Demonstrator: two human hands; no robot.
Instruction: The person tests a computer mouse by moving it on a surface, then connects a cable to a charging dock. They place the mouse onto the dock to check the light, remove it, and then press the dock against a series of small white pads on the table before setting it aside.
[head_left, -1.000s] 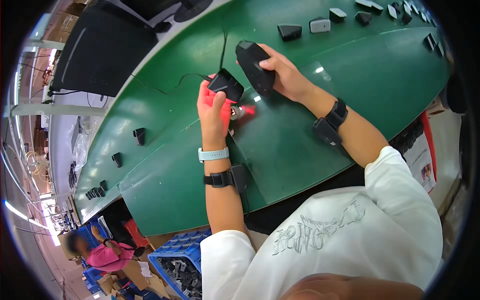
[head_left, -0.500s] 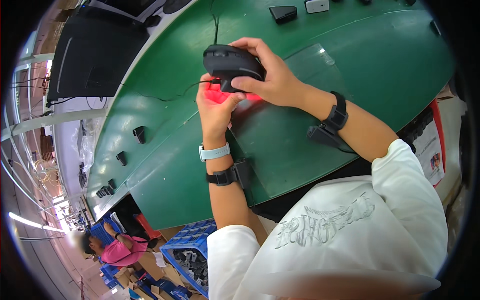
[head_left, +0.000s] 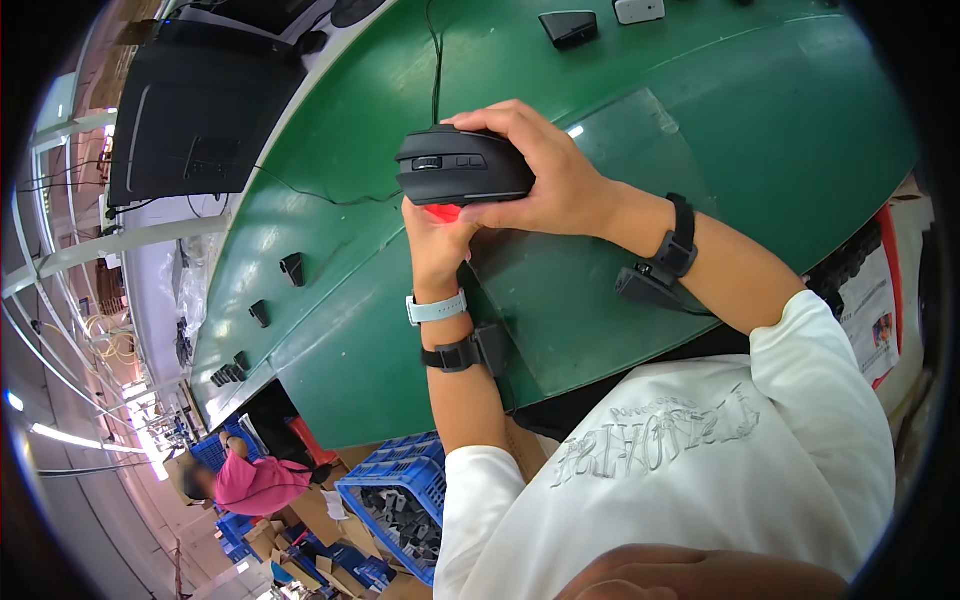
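A black computer mouse hangs above the green table, its scroll wheel and side-by-side buttons facing up. My right hand is wrapped round its right end, thumb low along the near edge. Directly beneath the mouse is my left hand, cupped upward and closed; the mouse hides most of its fingers and whatever they grip. Red light glows between mouse and palm. One black cable runs away from behind the mouse, and a second thin cable leads left from near its left end.
The green table carries a clear sheet under my forearms. Small black parts lie to the left. Dark and white devices stand at the far edge. A monitor, a blue crate of parts and a person in pink are leftward.
The mouse has tilted so its top with the wheel now shows. Both hands have come slightly nearer. A small black block seen under the mouse before is now hidden.
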